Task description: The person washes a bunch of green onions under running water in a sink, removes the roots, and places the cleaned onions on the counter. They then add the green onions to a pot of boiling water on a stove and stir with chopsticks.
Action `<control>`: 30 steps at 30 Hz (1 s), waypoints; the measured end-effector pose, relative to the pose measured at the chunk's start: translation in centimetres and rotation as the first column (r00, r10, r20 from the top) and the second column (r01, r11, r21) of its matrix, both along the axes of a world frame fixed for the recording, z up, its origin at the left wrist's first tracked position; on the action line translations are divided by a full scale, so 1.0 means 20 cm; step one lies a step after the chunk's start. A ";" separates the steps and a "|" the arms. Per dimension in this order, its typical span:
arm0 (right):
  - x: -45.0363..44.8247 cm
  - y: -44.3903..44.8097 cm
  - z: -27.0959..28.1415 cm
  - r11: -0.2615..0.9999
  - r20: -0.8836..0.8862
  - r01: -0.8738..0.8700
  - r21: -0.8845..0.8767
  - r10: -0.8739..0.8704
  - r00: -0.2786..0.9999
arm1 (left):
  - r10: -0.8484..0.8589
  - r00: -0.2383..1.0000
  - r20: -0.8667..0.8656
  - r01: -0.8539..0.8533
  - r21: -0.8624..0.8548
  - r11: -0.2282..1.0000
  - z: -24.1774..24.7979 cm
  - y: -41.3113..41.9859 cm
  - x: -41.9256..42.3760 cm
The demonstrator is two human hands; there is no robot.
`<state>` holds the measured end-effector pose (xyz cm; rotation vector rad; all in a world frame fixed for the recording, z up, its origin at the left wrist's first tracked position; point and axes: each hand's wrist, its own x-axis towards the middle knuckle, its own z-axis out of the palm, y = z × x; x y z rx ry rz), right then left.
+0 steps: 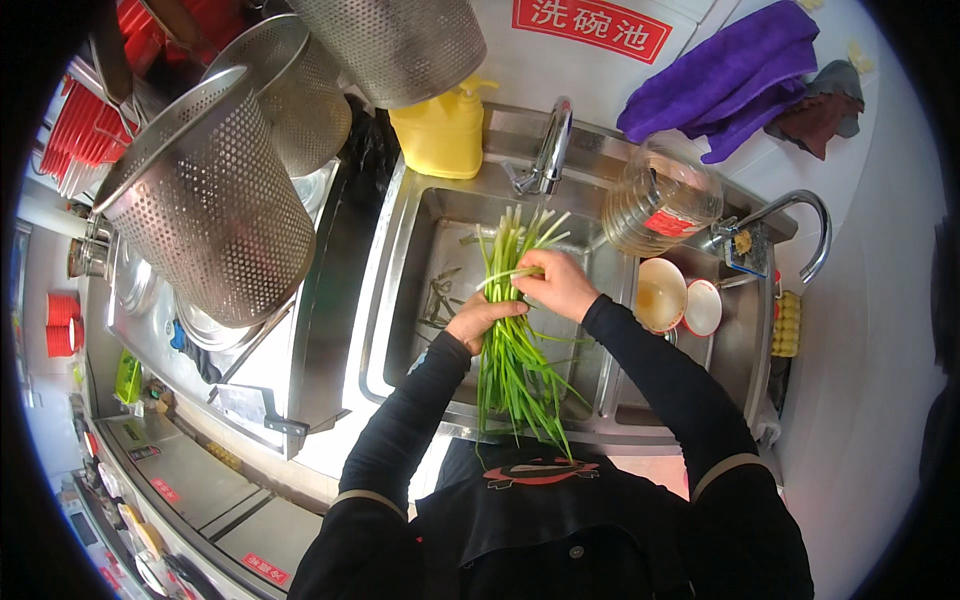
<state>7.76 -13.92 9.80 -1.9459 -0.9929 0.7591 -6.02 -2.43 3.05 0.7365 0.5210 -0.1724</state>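
A long bunch of green scallions (517, 352) hangs over the left basin of a stainless steel sink (401, 300). My left hand (480, 319) grips the bunch around its middle, thumb across the front. The pale stem ends point to the faucet, and the green leaves spread down toward my apron. In the fingers of my right hand (559, 281) is a single scallion stalk (499, 279), lying crosswise over the bunch. Wilted scraps of leaf (441, 296) lie on the basin floor. A chrome faucet (556, 142) stands behind the stems.
A yellow jug (439, 135) with a pump stands at the back left. Perforated metal strainers (217, 202) hang at upper left. At right are a clear plastic bottle (660, 199), bowls (661, 294) in the second basin and another faucet (814, 202). A purple towel (720, 67) hangs on the wall.
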 end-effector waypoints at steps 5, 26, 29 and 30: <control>0.06 0.02 0.14 0.990 -0.099 -0.017 0.142 0.031 0.995 | -0.007 0.999 0.049 0.008 -0.019 1.000 -0.02 -0.04 -0.03; 0.18 0.00 0.41 0.927 0.262 0.151 0.343 -0.249 0.933 | -0.104 0.988 0.110 0.107 -0.020 0.994 -0.12 -0.09 -0.10; 0.24 -0.11 0.47 0.889 0.194 0.187 0.418 -0.289 0.938 | -0.086 0.996 0.036 0.087 -0.029 0.996 -0.16 -0.07 -0.12; 0.25 -0.15 0.47 0.868 0.142 0.229 0.440 -0.319 0.937 | -0.070 0.998 0.003 0.070 -0.048 0.996 -0.17 -0.06 -0.13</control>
